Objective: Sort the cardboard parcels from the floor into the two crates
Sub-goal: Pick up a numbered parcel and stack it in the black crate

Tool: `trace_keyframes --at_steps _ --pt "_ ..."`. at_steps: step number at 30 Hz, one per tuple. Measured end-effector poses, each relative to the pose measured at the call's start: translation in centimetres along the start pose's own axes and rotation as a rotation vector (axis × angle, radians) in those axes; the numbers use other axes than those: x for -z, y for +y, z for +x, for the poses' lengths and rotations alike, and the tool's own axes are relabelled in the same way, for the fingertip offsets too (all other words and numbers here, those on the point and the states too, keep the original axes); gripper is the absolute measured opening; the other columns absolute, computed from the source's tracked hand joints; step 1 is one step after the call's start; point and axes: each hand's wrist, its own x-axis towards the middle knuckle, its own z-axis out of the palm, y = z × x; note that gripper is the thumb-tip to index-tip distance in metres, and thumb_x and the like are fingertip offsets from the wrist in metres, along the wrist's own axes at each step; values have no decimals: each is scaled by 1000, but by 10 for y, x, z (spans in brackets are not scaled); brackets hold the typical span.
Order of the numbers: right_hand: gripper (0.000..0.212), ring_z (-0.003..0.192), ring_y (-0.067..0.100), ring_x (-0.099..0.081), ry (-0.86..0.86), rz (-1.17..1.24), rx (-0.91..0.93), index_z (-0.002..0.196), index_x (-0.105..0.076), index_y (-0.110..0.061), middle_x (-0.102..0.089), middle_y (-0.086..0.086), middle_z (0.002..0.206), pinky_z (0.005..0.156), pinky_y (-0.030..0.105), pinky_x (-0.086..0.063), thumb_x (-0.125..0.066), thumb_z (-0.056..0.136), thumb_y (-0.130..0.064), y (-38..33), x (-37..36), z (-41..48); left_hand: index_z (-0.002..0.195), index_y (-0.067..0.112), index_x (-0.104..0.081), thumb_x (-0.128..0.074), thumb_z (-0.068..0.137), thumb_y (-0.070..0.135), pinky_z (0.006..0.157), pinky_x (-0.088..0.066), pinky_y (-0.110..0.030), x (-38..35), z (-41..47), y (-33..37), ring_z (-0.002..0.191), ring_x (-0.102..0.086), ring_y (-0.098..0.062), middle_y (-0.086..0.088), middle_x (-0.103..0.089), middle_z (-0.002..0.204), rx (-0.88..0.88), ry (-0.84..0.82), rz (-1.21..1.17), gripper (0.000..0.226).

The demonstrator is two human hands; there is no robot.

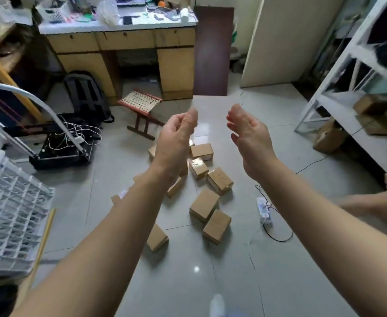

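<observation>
The grey tiled floor (188, 282) fills most of the view. At its far edge stands a yellow-fronted counter (128, 42) crowded with clutter, and along the right edge rises a white shelf rack (339, 106) with brown boxes on its lower levels. A white lattice crate (9, 202) sits at the left edge, tilted toward the camera; only this one crate is in view. A dark backpack (85, 94) leans by the counter's left leg, with a small woven stool (142, 104) just beside it.

The cardboard parcels (204, 202) lie scattered on the middle of the floor, some touching, one apart under the left forearm.

Both bare arms reach out above them. The left hand (176, 136) has a loosely cupped grip with nothing in it; the right hand (247, 133) faces it palm inward, its grip wide and empty. The two hands are apart, clear of every parcel.

A white power strip (264, 209) lies right of the parcels.
</observation>
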Motion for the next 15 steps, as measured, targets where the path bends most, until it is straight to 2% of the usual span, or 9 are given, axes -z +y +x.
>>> trace_keyframes --at_steps 4,10,15 --pt "24 108 13 -57 30 -26 -59 90 -59 -27 -62 -11 97 99 34 -43 -50 94 -49 19 37 25 111 16 -58 -47 95 45 89 -45 -22 -37 18 -16 112 -58 -18 -2 -62 111 53 4 0 34" --pt "22 111 14 -56 59 -17 -106 87 -57 -31 -62 -13 97 102 35 -43 -51 93 -50 35 47 65 111 14 -58 -46 96 43 88 -45 -21 -53 59 -27 111 -58 -18 -3 -63 111 78 16 13 35" --pt "24 113 13 -56 128 -18 -142 90 -58 -30 -62 -13 103 106 38 -41 -51 92 -52 46 53 104 109 15 -58 -47 96 44 92 -46 -28 -64 111 -44 109 -60 -19 -1 -63 107 122 -25 23 33"
